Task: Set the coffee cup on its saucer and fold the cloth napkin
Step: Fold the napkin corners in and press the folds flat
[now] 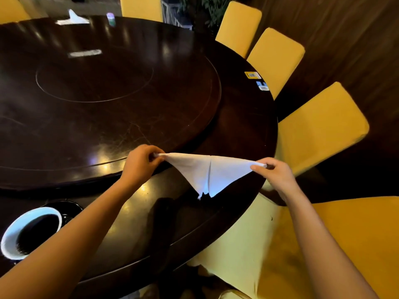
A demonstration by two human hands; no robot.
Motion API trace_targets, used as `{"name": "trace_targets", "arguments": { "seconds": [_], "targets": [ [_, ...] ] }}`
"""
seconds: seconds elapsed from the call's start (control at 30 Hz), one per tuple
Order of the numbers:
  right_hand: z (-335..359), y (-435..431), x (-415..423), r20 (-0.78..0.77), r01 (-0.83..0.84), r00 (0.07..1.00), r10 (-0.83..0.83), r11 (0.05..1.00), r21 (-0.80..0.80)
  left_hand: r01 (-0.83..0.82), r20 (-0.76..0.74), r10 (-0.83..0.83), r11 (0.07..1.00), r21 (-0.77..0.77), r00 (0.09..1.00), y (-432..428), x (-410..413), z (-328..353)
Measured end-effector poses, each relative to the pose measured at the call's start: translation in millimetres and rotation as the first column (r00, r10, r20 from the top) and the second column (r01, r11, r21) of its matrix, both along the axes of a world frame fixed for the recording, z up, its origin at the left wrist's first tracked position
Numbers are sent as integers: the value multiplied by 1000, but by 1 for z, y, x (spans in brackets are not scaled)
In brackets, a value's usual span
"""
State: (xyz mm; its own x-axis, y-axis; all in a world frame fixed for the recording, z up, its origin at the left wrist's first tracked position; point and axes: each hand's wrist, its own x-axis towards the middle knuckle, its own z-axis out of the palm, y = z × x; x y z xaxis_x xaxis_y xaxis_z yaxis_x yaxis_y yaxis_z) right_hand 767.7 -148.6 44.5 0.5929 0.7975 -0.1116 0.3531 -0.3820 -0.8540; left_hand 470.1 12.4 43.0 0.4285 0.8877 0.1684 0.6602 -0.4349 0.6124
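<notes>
A large round table [248,130] of dark polished wood is filling most of the view, carrying a raised turntable [108,104] at its centre and catching spots of lamp light along its near edge. Yellow-covered chairs [319,126] are standing close around its right edge, with dark wood panelling behind them. At the far edge a folded white napkin [73,18] and a small blurred container [111,18] are sitting, too soft to make out further. Two small stickers [252,74] are lying near the right edge. The cloth napkin [207,169] is hanging above the near right edge as a white triangle, its long top edge running left to right and pulled taut, its point aiming down toward the table, a crease running down its middle. The left hand [142,162] is pinching the left corner in a closed grip of thumb and fingertips, forearm reaching in from the lower left. The right hand [274,175] is pinching the right corner in the same way, forearm coming up from the lower right. The coffee cup [30,231], white outside and dark inside, is sitting at the near left edge on a dark saucer [69,209], tilting toward the camera.
</notes>
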Motion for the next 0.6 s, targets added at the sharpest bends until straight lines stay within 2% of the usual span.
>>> {"name": "trace_targets", "arguments": {
  "seconds": [0.03,0.1,0.17,0.2,0.27,0.37,0.47,0.53,0.6],
  "targets": [
    [5,-1,3,-59,-16,998,16,1000,1,16,0,-16,1000,-12,1000,1,-2,6],
    [13,-5,8,-283,-53,958,53,999,9,55,127,-31,979,-195,991,-1,-9,16],
    [15,-7,10,-527,-55,848,67,998,38,148,359,26,881,-449,933,-8,-15,23],
    [13,-8,10,-601,-53,797,60,998,29,195,451,83,822,-535,889,-11,-17,23],
    [9,-7,5,-687,-65,726,16,997,-44,200,517,220,744,-637,828,-16,-19,16],
    [-12,-2,-10,-704,-67,699,-123,970,-236,97,430,374,651,-753,822,-18,-21,-4],
    [-50,8,-28,-624,-19,731,-276,906,-423,-66,235,441,568,-820,866,-21,-16,-35],
    [-72,14,-40,-569,36,755,-326,887,-460,-153,144,473,535,-831,869,-21,-10,-56],
    [-91,18,-48,-508,127,784,-357,893,-431,-238,73,506,522,-819,859,-17,-6,-75]
  ]
}}
